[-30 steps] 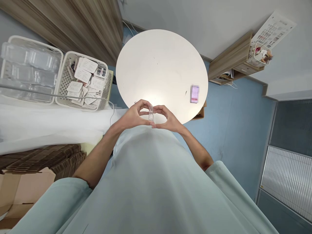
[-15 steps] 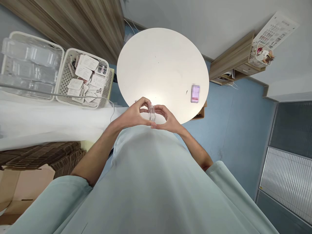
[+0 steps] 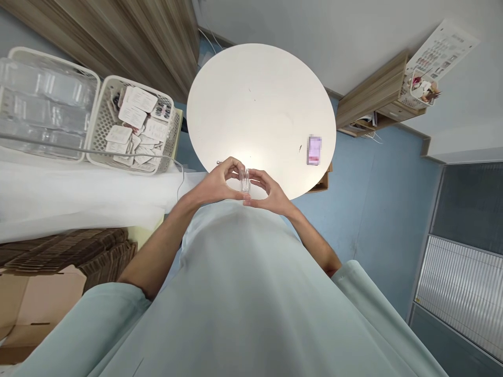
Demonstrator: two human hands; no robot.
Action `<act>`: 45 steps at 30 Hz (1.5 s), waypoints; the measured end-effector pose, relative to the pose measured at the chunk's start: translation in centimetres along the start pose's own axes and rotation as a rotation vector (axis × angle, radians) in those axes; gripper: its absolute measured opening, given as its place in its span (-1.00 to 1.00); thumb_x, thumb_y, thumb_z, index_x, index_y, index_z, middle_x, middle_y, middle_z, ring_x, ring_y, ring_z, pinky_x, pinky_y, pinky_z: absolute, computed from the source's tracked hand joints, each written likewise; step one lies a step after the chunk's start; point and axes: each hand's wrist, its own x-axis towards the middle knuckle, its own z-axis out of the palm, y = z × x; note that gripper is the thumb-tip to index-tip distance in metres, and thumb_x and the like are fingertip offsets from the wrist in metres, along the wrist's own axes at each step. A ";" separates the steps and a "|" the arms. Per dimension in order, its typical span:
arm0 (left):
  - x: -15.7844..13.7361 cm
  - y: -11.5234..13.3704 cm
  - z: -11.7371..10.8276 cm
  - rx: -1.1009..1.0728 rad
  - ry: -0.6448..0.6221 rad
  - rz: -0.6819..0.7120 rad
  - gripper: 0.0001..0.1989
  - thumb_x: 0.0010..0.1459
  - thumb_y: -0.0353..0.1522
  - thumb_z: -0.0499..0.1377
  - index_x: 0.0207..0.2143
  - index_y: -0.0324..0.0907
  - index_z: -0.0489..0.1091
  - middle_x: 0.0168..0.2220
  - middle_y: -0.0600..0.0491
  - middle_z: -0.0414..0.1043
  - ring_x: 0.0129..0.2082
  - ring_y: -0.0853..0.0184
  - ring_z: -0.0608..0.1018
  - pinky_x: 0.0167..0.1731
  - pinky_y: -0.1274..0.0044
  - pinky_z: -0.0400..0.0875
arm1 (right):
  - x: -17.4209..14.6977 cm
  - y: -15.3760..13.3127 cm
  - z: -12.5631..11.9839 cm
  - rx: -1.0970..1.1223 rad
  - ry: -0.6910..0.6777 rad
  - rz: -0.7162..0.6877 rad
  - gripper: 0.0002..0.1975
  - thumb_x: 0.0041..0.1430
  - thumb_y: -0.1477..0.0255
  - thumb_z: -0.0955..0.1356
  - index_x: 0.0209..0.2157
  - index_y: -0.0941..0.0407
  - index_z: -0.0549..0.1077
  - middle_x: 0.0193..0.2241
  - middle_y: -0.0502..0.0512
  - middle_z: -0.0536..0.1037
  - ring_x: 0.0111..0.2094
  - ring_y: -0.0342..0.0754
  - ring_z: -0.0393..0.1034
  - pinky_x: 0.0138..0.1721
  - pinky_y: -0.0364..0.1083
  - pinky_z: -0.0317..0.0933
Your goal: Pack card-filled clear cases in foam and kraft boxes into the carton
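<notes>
A small clear plastic case (image 3: 245, 183) is held upright between my two hands, close to my body at the table's near edge. My left hand (image 3: 225, 180) grips its left side, fingertips on the far end and thumb at the near end. From the right, my right hand (image 3: 271, 192) pinches the same case in like manner, and the two thumb tips meet below it. What lies inside the case is too small to make out. Beneath and beyond my hands is the round white table (image 3: 259, 99).
A phone (image 3: 314, 151) lies on the table's right side. To the left stand a white basket of cards (image 3: 91, 141) and another basket (image 3: 51, 58) of clear plastic boxes. Below them are stacked brown cardboard (image 3: 106, 251) and an open carton (image 3: 35, 303). A wooden cabinet (image 3: 377, 89) stands at right.
The hands keep their hold on the clear case, which looks slightly turned. The whole view has shifted slightly.
</notes>
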 end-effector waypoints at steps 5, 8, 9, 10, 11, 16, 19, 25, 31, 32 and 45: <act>-0.1 0.0 0.1 -0.002 0.015 0.001 -0.30 -0.22 -0.15 0.66 -0.08 -0.06 0.44 0.02 -0.03 0.54 0.06 0.09 0.59 0.20 0.15 0.52 | 0.0 0.5 0.0 -0.028 0.068 -0.026 -0.01 -0.02 -0.08 0.70 0.36 -0.13 0.38 0.34 0.16 0.43 0.38 0.23 0.43 0.55 0.31 0.23; 0.1 -0.4 -0.2 0.067 0.084 0.049 -0.26 -0.22 -0.09 0.65 -0.02 -0.05 0.44 0.09 -0.04 0.51 0.10 0.08 0.57 0.23 0.14 0.52 | 0.0 0.8 -0.2 -0.142 0.156 -0.063 -0.01 0.04 -0.09 0.68 0.40 -0.14 0.35 0.34 0.18 0.39 0.37 0.23 0.42 0.54 0.31 0.26; 0.1 -0.5 -0.3 0.100 0.107 0.062 -0.24 -0.22 -0.07 0.65 0.00 -0.05 0.44 0.12 -0.05 0.50 0.11 0.08 0.56 0.22 0.14 0.53 | 0.0 0.9 -0.3 -0.194 0.186 -0.073 -0.01 0.06 -0.10 0.67 0.41 -0.13 0.34 0.34 0.19 0.38 0.37 0.23 0.40 0.53 0.32 0.26; 0.2 -0.7 -0.4 0.128 0.127 0.070 -0.23 -0.20 -0.05 0.64 0.02 -0.04 0.44 0.13 -0.05 0.49 0.10 0.08 0.57 0.20 0.15 0.55 | 0.1 1.0 -0.4 -0.248 0.214 -0.086 -0.01 0.08 -0.10 0.66 0.42 -0.13 0.32 0.33 0.20 0.38 0.38 0.24 0.38 0.52 0.32 0.28; 0.2 -0.8 -0.5 0.145 0.142 0.073 -0.23 -0.17 -0.03 0.63 0.04 -0.04 0.45 0.13 -0.06 0.49 0.09 0.09 0.57 0.16 0.18 0.57 | 0.2 1.2 -0.5 -0.301 0.237 -0.103 -0.02 0.11 -0.09 0.65 0.44 -0.13 0.31 0.33 0.22 0.38 0.38 0.25 0.37 0.51 0.33 0.29; 0.4 -1.6 0.2 0.076 0.267 0.004 -0.49 0.25 0.03 0.39 0.09 -0.05 0.48 0.02 -0.03 0.51 -0.04 0.20 0.65 -0.02 0.34 0.67 | 0.8 2.2 -1.1 -0.571 0.292 -0.226 -0.11 0.32 -0.04 0.56 0.51 -0.12 0.21 0.35 0.30 0.36 0.43 0.30 0.29 0.47 0.39 0.33; 0.4 -2.2 1.2 -0.033 0.366 -0.095 -0.49 0.28 0.01 0.39 0.10 -0.08 0.46 -0.01 -0.02 0.53 -0.17 0.25 0.69 -0.10 0.32 0.73 | 1.3 2.8 -1.6 -0.713 0.317 -0.284 -0.20 0.46 0.01 0.45 0.55 -0.11 0.14 0.38 0.32 0.35 0.48 0.33 0.25 0.48 0.43 0.27; 0.0 -2.5 3.1 -0.262 0.390 -0.216 -0.51 0.19 0.03 0.49 -0.19 -0.19 0.52 -0.23 -0.04 0.64 -0.19 0.16 0.76 0.06 0.15 0.73 | 2.5 3.3 -2.5 -0.954 0.328 -0.339 -0.37 0.62 0.10 0.27 0.57 -0.09 0.13 0.38 0.35 0.40 0.46 0.31 0.32 0.44 0.40 0.33; 0.9 -2.4 3.2 -0.370 0.540 -0.234 -0.55 0.16 -0.03 0.52 -0.21 -0.22 0.59 -0.22 -0.05 0.67 -0.10 0.13 0.77 0.17 0.18 0.70 | 2.2 3.0 -2.9 -1.062 0.289 -0.398 -0.43 0.62 0.11 0.29 0.52 -0.07 0.27 0.30 0.34 0.51 0.38 0.28 0.44 0.37 0.31 0.43; 1.1 -2.5 3.1 -0.373 0.556 -0.233 -0.54 0.16 -0.03 0.52 -0.20 -0.22 0.60 -0.20 -0.06 0.68 -0.09 0.13 0.77 0.16 0.18 0.70 | 1.9 3.0 -3.0 -1.062 0.295 -0.409 -0.47 0.63 0.14 0.29 0.50 -0.06 0.32 0.26 0.34 0.55 0.33 0.27 0.49 0.34 0.29 0.45; 0.6 -3.2 0.9 -0.465 0.571 -0.281 -0.59 0.18 -0.11 0.50 -0.06 -0.15 0.57 0.03 -0.10 0.67 -0.06 0.09 0.79 0.09 0.20 0.71 | 1.3 5.7 -0.4 -1.180 0.195 -0.548 -0.79 0.61 0.42 0.35 0.05 -0.04 0.65 -0.03 0.18 0.72 0.04 0.07 0.64 0.05 0.08 0.54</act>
